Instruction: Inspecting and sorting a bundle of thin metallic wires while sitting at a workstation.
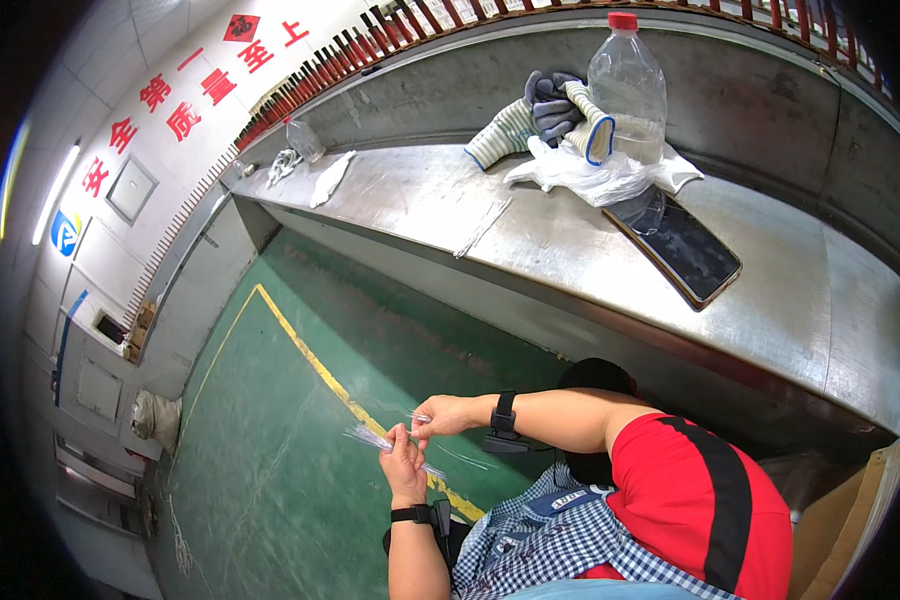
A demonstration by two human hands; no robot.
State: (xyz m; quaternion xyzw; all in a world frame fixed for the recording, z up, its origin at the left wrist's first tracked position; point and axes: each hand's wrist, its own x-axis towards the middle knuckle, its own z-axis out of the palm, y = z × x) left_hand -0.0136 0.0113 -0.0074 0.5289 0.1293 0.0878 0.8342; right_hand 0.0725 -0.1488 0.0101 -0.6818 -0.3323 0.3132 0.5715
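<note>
Low in front of me, over the green floor, both hands meet at a bundle of thin whitish strands (368, 437); I cannot make out what they are made of. My left hand (403, 466) is closed around the bundle, and strand ends stick out on both sides of the fist. Just above and to its right, my right hand (444, 416) pinches a few of the thin strands, its fingertips close to the left thumb. Some loose strands (465, 459) trail below the right wrist. Each wrist wears a black strap with a small dark device.
A metal bench (400, 190) runs along the far side. On it are striped work gloves (510, 132), a clear bottle with a red cap (625, 75), a white plastic bag (595, 172), a phone (685, 250) and more thin strands (482, 228). A cardboard box (855, 520) stands at right.
</note>
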